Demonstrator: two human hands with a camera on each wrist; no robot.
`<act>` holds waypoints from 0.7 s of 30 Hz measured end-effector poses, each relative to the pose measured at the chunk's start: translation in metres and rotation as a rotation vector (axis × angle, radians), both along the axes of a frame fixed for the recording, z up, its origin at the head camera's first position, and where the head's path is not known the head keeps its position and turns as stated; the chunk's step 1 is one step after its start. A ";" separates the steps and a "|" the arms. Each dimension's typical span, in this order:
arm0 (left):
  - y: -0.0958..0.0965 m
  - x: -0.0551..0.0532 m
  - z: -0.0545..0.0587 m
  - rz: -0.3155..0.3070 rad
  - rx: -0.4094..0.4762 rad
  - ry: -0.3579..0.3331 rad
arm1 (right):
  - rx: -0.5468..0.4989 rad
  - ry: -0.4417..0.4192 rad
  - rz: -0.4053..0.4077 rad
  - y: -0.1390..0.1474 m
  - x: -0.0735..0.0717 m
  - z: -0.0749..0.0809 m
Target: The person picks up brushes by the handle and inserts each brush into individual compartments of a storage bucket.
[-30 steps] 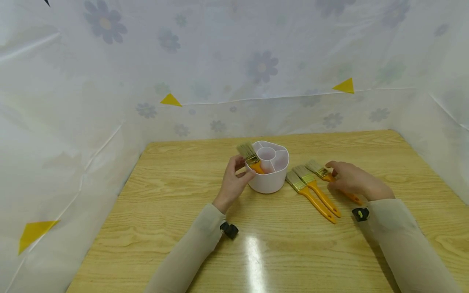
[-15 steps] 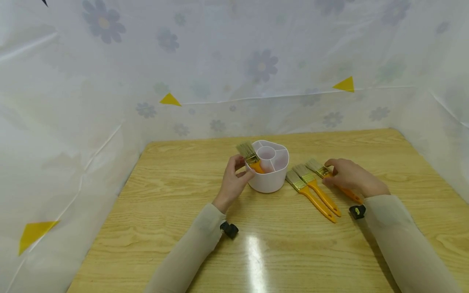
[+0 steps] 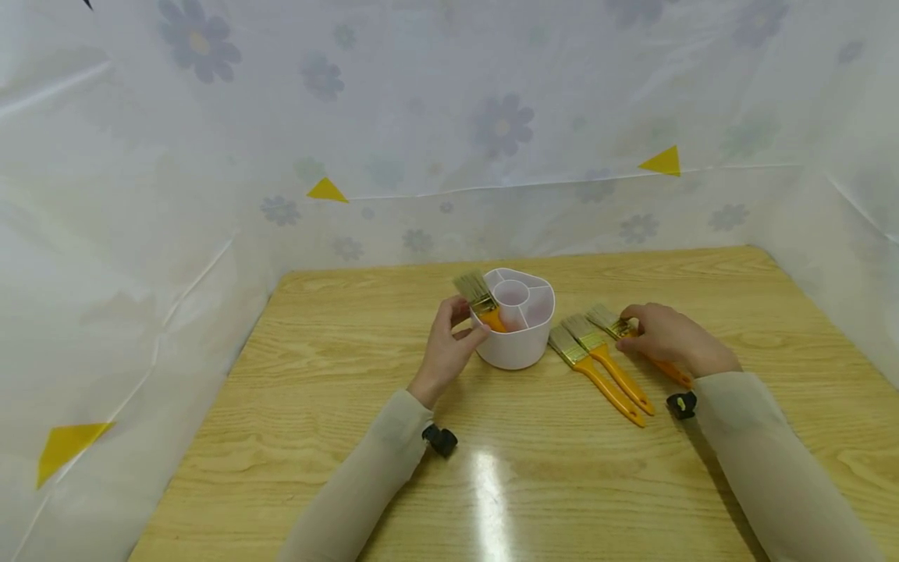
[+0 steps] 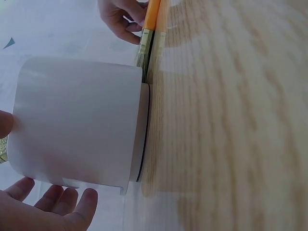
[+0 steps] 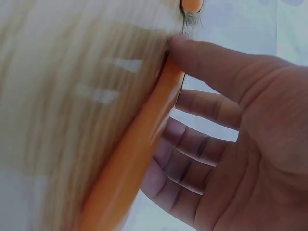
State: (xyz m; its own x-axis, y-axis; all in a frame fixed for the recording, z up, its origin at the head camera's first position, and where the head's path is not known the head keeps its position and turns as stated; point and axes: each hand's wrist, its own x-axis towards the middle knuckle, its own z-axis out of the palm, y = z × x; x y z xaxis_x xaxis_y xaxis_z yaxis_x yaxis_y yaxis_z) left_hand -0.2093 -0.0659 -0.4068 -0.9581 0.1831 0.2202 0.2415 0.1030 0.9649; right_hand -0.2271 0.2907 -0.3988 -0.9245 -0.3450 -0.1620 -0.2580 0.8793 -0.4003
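A white compartmented caddy [image 3: 513,353] stands upright on the table, with a round well in its middle. One paintbrush [image 3: 472,289] sits in its left compartment, bristles up and leaning left. My left hand [image 3: 448,347] holds the caddy's left side, thumb [image 4: 5,124] on the near wall and fingers [image 4: 86,204] along the other side. To the right, my right hand [image 3: 680,341] pinches another paintbrush [image 3: 604,318] between thumb and index finger, near where its metal band meets the orange handle [image 5: 130,159]. That brush lies slanted, with its handle end close over the tabletop.
Two more paintbrushes, the nearer one [image 3: 609,396] and its neighbour [image 3: 623,380], lie side by side between the caddy and my right hand, bristles toward the caddy. The wood-grain table [image 3: 337,437] is enclosed by flowered plastic sheeting [image 3: 421,117] at the back and sides.
My right hand has shifted slightly left and away from me along the brush, its fingers moving nearer the metal band. The left hand and the caddy stay put.
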 end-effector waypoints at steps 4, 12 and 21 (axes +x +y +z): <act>0.000 0.000 0.001 0.005 -0.009 -0.004 | 0.011 0.011 0.009 -0.001 -0.001 0.000; -0.001 0.002 0.000 0.000 -0.009 0.006 | 0.011 0.000 0.012 0.000 0.001 0.003; 0.000 0.002 0.002 0.008 0.008 -0.006 | -0.012 -0.023 -0.007 0.001 0.000 0.002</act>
